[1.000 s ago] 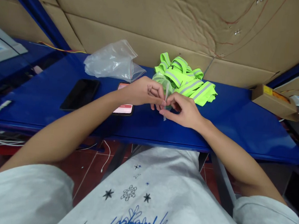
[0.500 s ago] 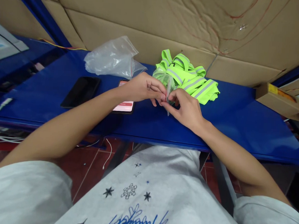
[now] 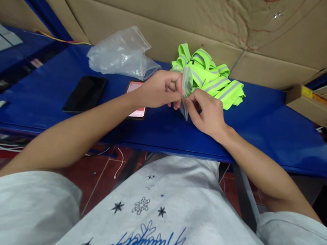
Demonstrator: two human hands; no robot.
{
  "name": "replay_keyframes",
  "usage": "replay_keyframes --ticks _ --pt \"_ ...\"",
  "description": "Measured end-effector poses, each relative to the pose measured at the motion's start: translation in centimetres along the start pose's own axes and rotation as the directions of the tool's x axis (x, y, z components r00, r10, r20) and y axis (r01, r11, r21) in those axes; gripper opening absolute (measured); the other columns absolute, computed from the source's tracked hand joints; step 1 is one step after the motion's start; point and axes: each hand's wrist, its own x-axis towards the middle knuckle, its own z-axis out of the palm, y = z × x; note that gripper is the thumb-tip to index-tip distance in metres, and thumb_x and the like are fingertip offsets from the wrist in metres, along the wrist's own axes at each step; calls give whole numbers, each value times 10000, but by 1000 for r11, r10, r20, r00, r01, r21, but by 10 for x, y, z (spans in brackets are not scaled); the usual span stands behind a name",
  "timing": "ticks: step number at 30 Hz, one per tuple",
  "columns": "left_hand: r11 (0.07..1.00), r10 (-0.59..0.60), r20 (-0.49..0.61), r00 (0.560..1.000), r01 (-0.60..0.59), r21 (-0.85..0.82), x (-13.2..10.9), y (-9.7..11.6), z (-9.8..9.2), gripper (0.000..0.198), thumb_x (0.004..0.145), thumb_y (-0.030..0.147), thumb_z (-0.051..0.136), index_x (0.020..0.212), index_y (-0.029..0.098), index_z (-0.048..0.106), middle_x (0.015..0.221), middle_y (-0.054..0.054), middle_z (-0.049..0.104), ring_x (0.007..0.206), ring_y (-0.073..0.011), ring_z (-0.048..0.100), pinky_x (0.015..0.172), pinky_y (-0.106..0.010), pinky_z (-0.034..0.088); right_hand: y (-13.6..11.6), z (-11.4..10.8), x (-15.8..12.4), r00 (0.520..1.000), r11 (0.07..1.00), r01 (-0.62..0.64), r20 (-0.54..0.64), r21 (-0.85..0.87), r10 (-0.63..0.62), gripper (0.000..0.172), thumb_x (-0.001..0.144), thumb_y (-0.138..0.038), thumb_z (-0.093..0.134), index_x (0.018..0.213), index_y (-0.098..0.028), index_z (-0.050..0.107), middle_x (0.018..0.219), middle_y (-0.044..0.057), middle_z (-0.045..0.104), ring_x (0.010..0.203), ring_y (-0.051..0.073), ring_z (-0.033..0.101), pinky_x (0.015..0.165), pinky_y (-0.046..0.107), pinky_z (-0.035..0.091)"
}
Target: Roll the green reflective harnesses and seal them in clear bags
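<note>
Between my two hands is a small clear zip-lock bag [image 3: 187, 80] with a red line along its mouth. My left hand [image 3: 165, 90] pinches the bag's edge from the left, thumb against curled fingers. From the right, my right hand [image 3: 206, 112] grips the same mouth between thumb and forefinger. What the bag holds, if anything, is partly covered by my fingers. Just behind it lies a heap of neon-yellow straps with grey reflective stripes [image 3: 224, 85]. A larger clear plastic bag [image 3: 118, 54] rests crumpled at the back, left of the straps.
A dark phone [image 3: 85, 94] lies on the blue table [image 3: 258, 125] at left. Beside it, a phone with a lit screen [image 3: 137, 113] is partly under my left wrist. An open cardboard box [image 3: 312, 105] stands at right. Cardboard sheeting [image 3: 148, 17] rises behind the table.
The small bag's mouth now shows more upright and wider between my hands. My fingertips have moved slightly apart. The whole view has shifted a little.
</note>
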Motion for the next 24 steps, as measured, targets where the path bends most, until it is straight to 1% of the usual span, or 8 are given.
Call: replay_keyframes --ticks 5,9,11,13,17,19,21,24 --pt "1000 12 -41 999 -12 17 3 3 4 155 786 185 739 786 222 589 615 9 729 545 -162 717 499 -246 498 -2 2 2 997 999 -42 -63 -33 40 504 1152 -621 370 847 -248 515 733 43 605 682 201 568 634 346 344" --pt "997 -43 -111 993 49 53 2 9 12 156 799 140 699 782 219 565 567 34 690 501 -148 695 487 -234 489 -5 4 2 994 997 -77 -81 27 79 470 1148 -609 425 863 -247 519 762 42 603 702 197 570 660 346 389" --pt "997 -36 -141 989 45 57 2 11 14 162 786 124 688 771 219 558 542 41 673 475 -150 681 461 -232 467 -3 4 2 992 991 -102 -70 86 108 448 1145 -601 454 882 -246 530 785 38 595 712 191 566 675 345 423" --pt "1000 6 -209 978 0 30 2 12 11 165 785 140 677 740 225 543 509 45 641 441 -151 652 430 -239 436 3 1 3 985 982 -131 -92 140 144 445 1141 -614 462 901 -248 542 801 32 575 726 185 557 692 344 457" --pt "997 36 -342 939 -55 -47 2 11 -8 213 771 174 646 671 238 469 479 42 584 420 -158 623 421 -253 420 20 -8 6 942 966 -170 -254 195 218 452 1123 -654 489 915 -260 567 795 27 561 729 181 557 692 349 503" --pt "998 1 -319 948 -23 -65 0 12 -15 181 773 190 662 702 232 500 543 22 642 478 -175 667 456 -261 446 24 -11 7 938 963 -174 -263 206 226 440 1114 -659 515 922 -269 581 801 30 581 744 189 582 681 353 515" --pt "999 -29 -273 961 17 -46 -3 14 -15 176 842 277 708 775 236 550 605 9 681 523 -181 683 477 -271 450 20 -12 7 952 964 -162 -223 213 209 425 1114 -648 525 928 -272 593 829 34 604 776 196 609 688 357 529" --pt "995 14 -175 984 3 96 -7 17 -7 379 881 493 831 812 247 550 612 18 638 521 -152 621 491 -281 408 5 -13 5 980 974 -106 -146 202 137 413 1126 -617 521 932 -263 610 882 40 641 816 196 634 735 366 559"
